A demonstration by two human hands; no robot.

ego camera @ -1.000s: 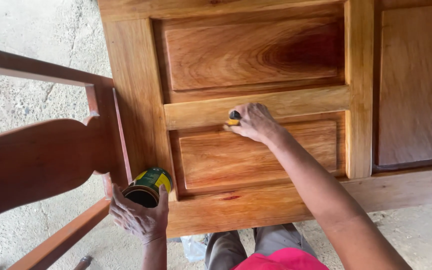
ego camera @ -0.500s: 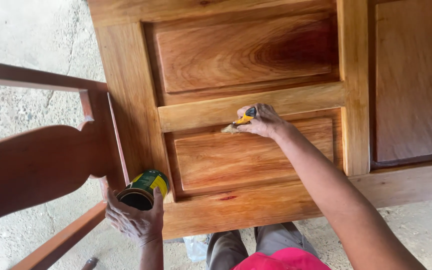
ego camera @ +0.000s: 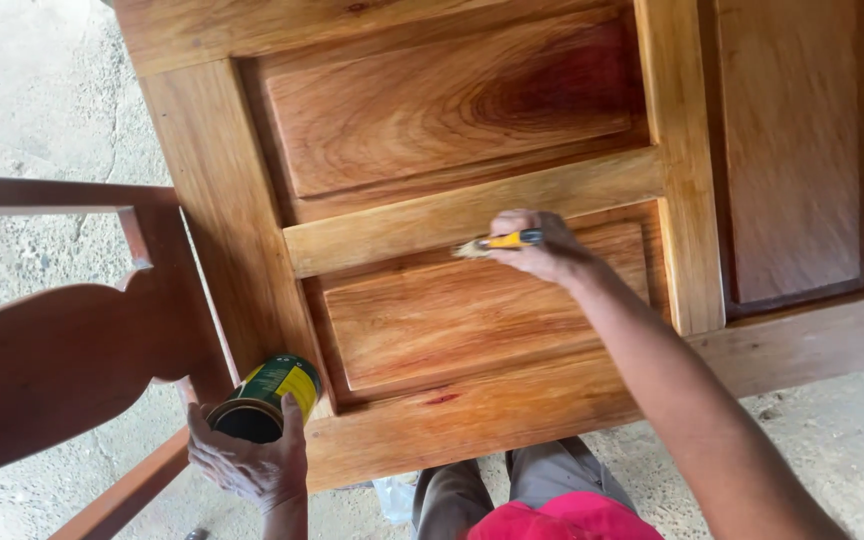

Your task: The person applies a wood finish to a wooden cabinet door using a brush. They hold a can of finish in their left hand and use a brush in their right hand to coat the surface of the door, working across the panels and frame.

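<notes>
Head view, looking down on a panelled wooden door (ego camera: 432, 120) lying flat, its grain glossy and reddish where finish lies wet. The right hand (ego camera: 537, 245) is clenched around a yellow-handled paintbrush (ego camera: 502, 241), whose pale bristles point left and touch the horizontal rail (ego camera: 382, 225) between the upper and lower raised panels. The left hand (ego camera: 252, 460) grasps an open tin of finish (ego camera: 267, 395) from below, fingers wrapped around its green-and-yellow wall; the tin is held just off the door's lower left corner, beside a dark red-brown wooden frame (ego camera: 62, 350) that stands to the left. The person's knees and a pink garment (ego camera: 562, 520) show at the bottom edge, over a rough concrete floor (ego camera: 22, 110). Risks, as judged from this arrangement: the tin appears tilted towards the camera, so a further tip could spill finish onto the floor or the clothing; an overloaded brush could leave runs pooling in the moulded groove beneath the rail; and the right forearm, reaching across the lower panel, could smear any wet coat it brushes.
</notes>
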